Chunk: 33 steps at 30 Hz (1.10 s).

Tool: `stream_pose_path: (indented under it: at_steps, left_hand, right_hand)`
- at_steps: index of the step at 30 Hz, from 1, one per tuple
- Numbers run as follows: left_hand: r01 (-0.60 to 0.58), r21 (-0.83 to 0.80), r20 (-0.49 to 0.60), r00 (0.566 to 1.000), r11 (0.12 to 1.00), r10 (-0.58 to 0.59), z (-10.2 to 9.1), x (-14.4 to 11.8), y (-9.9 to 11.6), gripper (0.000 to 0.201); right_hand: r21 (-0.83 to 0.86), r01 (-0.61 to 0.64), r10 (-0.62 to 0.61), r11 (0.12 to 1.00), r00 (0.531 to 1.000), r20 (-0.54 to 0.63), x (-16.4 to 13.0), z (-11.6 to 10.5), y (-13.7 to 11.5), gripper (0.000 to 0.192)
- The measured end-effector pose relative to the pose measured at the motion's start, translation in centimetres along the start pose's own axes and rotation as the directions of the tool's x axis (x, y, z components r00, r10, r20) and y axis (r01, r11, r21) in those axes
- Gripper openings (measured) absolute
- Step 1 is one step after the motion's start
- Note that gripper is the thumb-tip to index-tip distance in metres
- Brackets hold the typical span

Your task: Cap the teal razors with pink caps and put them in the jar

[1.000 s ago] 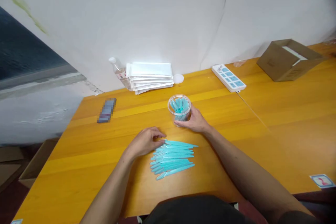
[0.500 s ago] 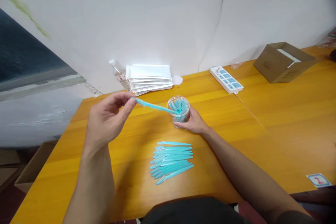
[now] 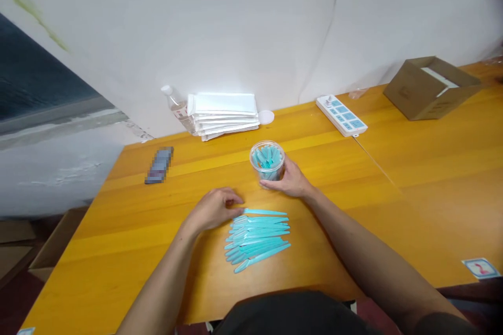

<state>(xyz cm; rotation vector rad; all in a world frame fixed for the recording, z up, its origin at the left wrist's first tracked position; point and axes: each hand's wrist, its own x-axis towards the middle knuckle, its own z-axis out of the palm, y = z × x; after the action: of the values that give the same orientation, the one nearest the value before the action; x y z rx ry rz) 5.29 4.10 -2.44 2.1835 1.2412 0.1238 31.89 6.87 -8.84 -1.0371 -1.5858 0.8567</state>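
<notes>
My right hand grips the side of a small clear round jar that stands on the wooden table and holds several teal plastic sticks upright. A fanned pile of the same teal sticks lies flat on the table in front of me. My left hand rests palm down at the pile's upper left. Its fingertips are closed on the near end of the topmost teal stick, which still lies on the table.
A stack of white packets and a plastic bottle lie against the wall, with a white lid beside them. A power strip and an open cardboard box sit to the right. A blurred dark object lies at the left.
Half a second ago my left hand was raised, putting a teal stick into the jar. It has come back down to the pile and closed on the topmost stick. My right hand stayed on the jar.
</notes>
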Motion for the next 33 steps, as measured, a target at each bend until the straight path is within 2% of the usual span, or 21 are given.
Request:
stream_pose_path:
  at_steps: [3, 5, 7, 8, 9, 10, 11, 13, 14, 15, 16, 17, 19, 21, 22, 24, 26, 28, 29, 31, 33]
  left_hand:
    - [0.009, -0.026, -0.005, 1.000, 1.000, -0.009, 2.0, -0.1, -0.5, 0.020]
    - [0.007, -0.063, -0.018, 1.000, 0.998, -0.008, 2.3, -0.1, -0.6, 0.021]
    - [0.011, -0.128, -0.022, 1.000, 0.992, -0.014, 1.6, -0.5, -0.6, 0.024]
    - [0.005, -0.167, -0.062, 0.998, 0.986, -0.016, 0.8, -0.9, -0.5, 0.025]
    - [-0.013, -0.204, -0.148, 0.989, 0.979, -0.018, -0.3, -1.3, -0.4, 0.026]
    - [-0.046, -0.227, -0.282, 0.959, 0.973, -0.021, -1.6, -1.8, 0.0, 0.025]
    - [-0.087, -0.227, -0.447, 0.894, 0.970, -0.024, -3.1, -2.1, 0.6, 0.024]
    - [-0.143, -0.141, -0.743, 0.669, 0.980, -0.009, -6.1, -2.3, 2.5, 0.022]
    - [-0.152, -0.056, -0.817, 0.575, 0.987, 0.042, -7.4, -1.9, 3.7, 0.021]
    - [-0.147, 0.049, -0.848, 0.516, 0.988, 0.119, -8.5, -1.3, 5.0, 0.019]
    - [-0.145, 0.158, -0.841, 0.498, 0.977, 0.210, -9.2, -0.4, 6.3, 0.019]
    - [-0.154, 0.260, -0.798, 0.521, 0.953, 0.302, -9.6, 0.7, 7.4, 0.018]
    - [-0.229, 0.419, -0.625, 0.629, 0.878, 0.462, -9.5, 3.0, 8.9, 0.020]
    - [-0.329, 0.467, -0.433, 0.724, 0.821, 0.537, -8.4, 4.4, 9.1, 0.022]
    - [-0.352, 0.446, -0.394, 0.748, 0.823, 0.533, -7.6, 4.6, 8.7, 0.023]
    - [-0.325, 0.333, -0.431, 0.782, 0.885, 0.450, -5.9, 3.7, 7.1, 0.027]
    - [-0.257, 0.178, -0.416, 0.855, 0.950, 0.309, -4.0, 1.8, 5.1, 0.025]
    - [-0.185, 0.068, -0.218, 0.956, 0.980, 0.195, -2.2, -0.2, 3.1, 0.021]
    - [-0.151, 0.033, -0.092, 0.984, 0.988, 0.154, -1.2, -1.0, 2.4, 0.020]
    - [-0.093, -0.021, 0.069, 0.993, 0.995, 0.094, 0.5, -2.0, 1.3, 0.020]
    - [-0.043, -0.071, 0.101, 0.994, 0.997, 0.050, 1.7, -2.4, 0.7, 0.020]
  right_hand:
    - [-0.001, 0.011, -0.011, 1.000, 1.000, -0.004, 0.0, 0.1, 0.0, 0.086]
    - [-0.027, 0.022, -0.023, 0.999, 1.000, -0.009, 0.0, 0.0, -0.1, 0.083]
    - [-0.045, 0.023, -0.023, 0.999, 1.000, -0.009, -0.1, -0.1, -0.2, 0.082]
    - [-0.046, 0.019, -0.019, 0.999, 1.000, -0.006, -0.1, -0.1, -0.2, 0.082]
    - [-0.042, 0.015, -0.015, 0.999, 1.000, -0.004, -0.1, -0.1, -0.2, 0.082]
    - [-0.035, 0.013, -0.013, 0.999, 1.000, -0.003, -0.1, -0.1, -0.3, 0.083]
    - [-0.025, 0.012, -0.012, 1.000, 1.000, 0.001, -0.1, -0.1, -0.3, 0.083]
    - [0.001, 0.015, -0.015, 1.000, 1.000, 0.007, -0.1, 0.0, -0.3, 0.083]
    - [0.012, 0.017, -0.017, 1.000, 1.000, 0.009, -0.1, 0.0, -0.3, 0.082]
    - [0.018, 0.020, -0.020, 1.000, 1.000, 0.010, -0.1, 0.0, -0.3, 0.081]
    - [0.019, 0.022, -0.023, 1.000, 1.000, 0.008, -0.1, 0.0, -0.3, 0.081]
    - [0.013, 0.024, -0.024, 1.000, 1.000, 0.006, -0.1, 0.0, -0.4, 0.082]
    - [-0.005, 0.026, -0.026, 1.000, 1.000, 0.001, -0.1, 0.0, -0.5, 0.084]
    - [-0.012, 0.023, -0.023, 1.000, 1.000, -0.001, -0.2, 0.0, -0.5, 0.086]
    - [-0.015, 0.021, -0.021, 1.000, 1.000, 0.002, -0.2, -0.1, -0.6, 0.087]
    - [-0.021, 0.022, -0.021, 1.000, 1.000, 0.006, -0.2, -0.2, -0.6, 0.087]
    - [-0.029, 0.020, -0.020, 0.999, 1.000, 0.012, -0.1, -0.2, -0.5, 0.087]
    - [-0.024, 0.017, -0.017, 1.000, 1.000, 0.007, -0.1, -0.2, -0.4, 0.087]
    - [-0.018, 0.014, -0.014, 1.000, 1.000, 0.006, -0.1, -0.1, -0.3, 0.087]
    - [-0.010, 0.008, -0.008, 1.000, 1.000, 0.003, -0.1, -0.1, -0.2, 0.087]
    - [-0.021, -0.001, 0.001, 1.000, 1.000, 0.003, -0.1, 0.0, -0.1, 0.088]
